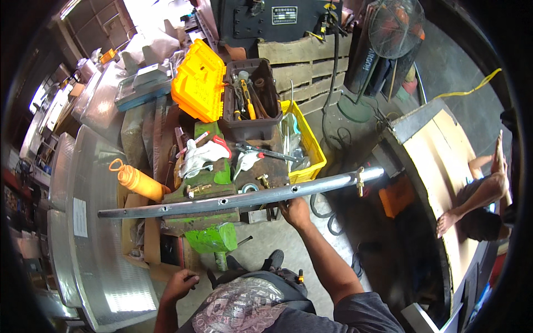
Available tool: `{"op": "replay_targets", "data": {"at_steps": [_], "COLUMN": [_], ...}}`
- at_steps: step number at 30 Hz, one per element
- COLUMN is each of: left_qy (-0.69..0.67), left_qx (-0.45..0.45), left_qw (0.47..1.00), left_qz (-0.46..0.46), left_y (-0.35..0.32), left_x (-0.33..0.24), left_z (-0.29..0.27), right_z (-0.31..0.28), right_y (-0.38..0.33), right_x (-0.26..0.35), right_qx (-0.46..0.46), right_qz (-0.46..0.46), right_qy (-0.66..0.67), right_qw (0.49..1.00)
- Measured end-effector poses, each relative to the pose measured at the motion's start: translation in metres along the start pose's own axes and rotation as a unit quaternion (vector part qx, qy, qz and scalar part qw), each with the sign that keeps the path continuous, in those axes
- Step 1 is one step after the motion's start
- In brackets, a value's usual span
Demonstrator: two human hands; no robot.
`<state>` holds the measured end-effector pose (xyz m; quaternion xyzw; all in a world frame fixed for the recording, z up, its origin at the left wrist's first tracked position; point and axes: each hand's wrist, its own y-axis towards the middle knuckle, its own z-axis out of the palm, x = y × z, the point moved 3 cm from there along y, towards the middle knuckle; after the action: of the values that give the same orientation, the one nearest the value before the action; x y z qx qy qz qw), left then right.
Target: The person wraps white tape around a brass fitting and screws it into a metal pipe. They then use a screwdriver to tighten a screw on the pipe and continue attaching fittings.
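Observation:
A long grey metal pipe (252, 196) lies across the green vise (205, 222), with several holes along its side. Near its right end a brass fitting (360, 182) stands in the pipe. My right hand (296, 213) is closed at the pipe's near side, right of the vise; its fingertips are partly hidden, so what they grip is unclear. Low beside my body hangs my left hand (180, 284), fingers curled, nothing visible in it. Behind the pipe are another brass fitting (198, 190), two white spray-trigger bottles (204, 158) (245, 163) and a grey ring (249, 188).
An open black toolbox (252, 125) with an orange lid (200, 80) stands at the back, beside a yellow basket (319, 152). An orange bottle (140, 181) stands at left. Another person's bare foot (447, 222) rests on the cardboard-covered bench (436, 150) at right. A fan (396, 28) stands behind.

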<state>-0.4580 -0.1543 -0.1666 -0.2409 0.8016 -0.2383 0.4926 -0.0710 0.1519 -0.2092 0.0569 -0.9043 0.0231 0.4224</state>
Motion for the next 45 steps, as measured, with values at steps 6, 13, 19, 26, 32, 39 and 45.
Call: {"op": "replay_targets", "data": {"at_steps": [6,13,19,26,32,39,45], "left_qy": [0.035,0.131,-0.023,0.365,0.590,0.720,0.732], "left_qx": [0.006,-0.171,-0.238,-0.003,0.074,0.124,0.112], "left_qw": [0.979,0.910,0.883,0.834,0.739,0.641,0.608], "left_qz": [0.201,0.356,0.405,0.414,0.318,0.235,0.286], "left_y": [-0.041,-0.059,-0.028,0.111,0.293,0.395,0.388], "left_x": [-0.182,-0.263,-0.296,-0.416,-0.424,-0.405,-0.408], "left_z": [0.017,-0.020,-0.078,-0.021,0.055,0.114,0.110], "right_z": [0.006,-0.009,-0.009,-0.003,-0.025,-0.057,-0.033], "right_y": [-0.043,-0.135,-0.190,-0.181,-0.185,-0.399,-0.488], "right_x": [-0.026,-0.114,-0.233,-0.252,-0.197,-0.230,-0.240], "right_qx": [0.022,0.095,0.140,0.140,0.012,-0.116,-0.065], "right_qz": [0.042,0.154,0.308,0.309,0.384,0.573,0.635], "right_qy": [0.106,0.034,-0.006,0.005,0.141,0.139,0.163], "right_qw": [0.993,0.983,0.941,0.941,0.913,0.799,0.753]}}
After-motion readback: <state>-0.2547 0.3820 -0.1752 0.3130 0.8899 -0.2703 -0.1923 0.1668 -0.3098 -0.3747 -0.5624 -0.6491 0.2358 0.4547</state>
